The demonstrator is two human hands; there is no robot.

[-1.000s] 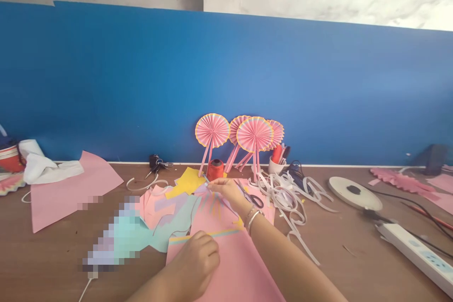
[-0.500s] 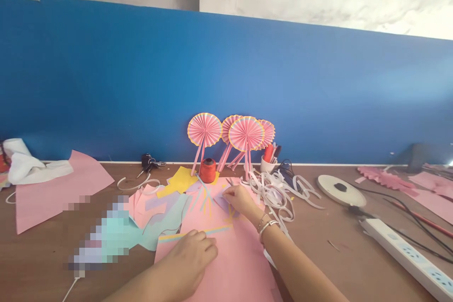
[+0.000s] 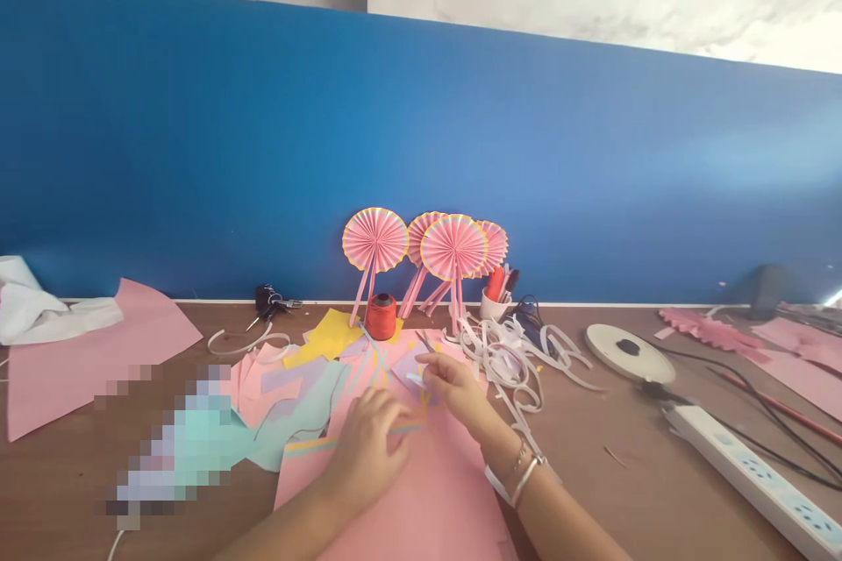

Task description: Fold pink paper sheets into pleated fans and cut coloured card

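At lower centre, the right hand (image 3: 457, 392) pinched a thin pale paper strip (image 3: 414, 379) between nearly closed fingers, the left hand (image 3: 365, 447) lay curled on the pink card (image 3: 427, 508), its hold unclear, and one careless tug could have torn the strip.

- Paper fans (image 3: 374, 238) stand against the wall panel (image 3: 197, 149), behind the thread spool (image 3: 381, 317).
- Paper sheets (image 3: 401, 508) lie before the spool, on the table (image 3: 592, 491).
- Paper strips (image 3: 506, 359) lie right of the spool.
- Power strip (image 3: 750, 473) lies farther right.

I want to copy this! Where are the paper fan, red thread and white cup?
Paper fan (image 3: 374, 238): head view, pleated middle.
Red thread (image 3: 381, 317): head view, spool's side.
White cup (image 3: 487, 308): head view, front wall.
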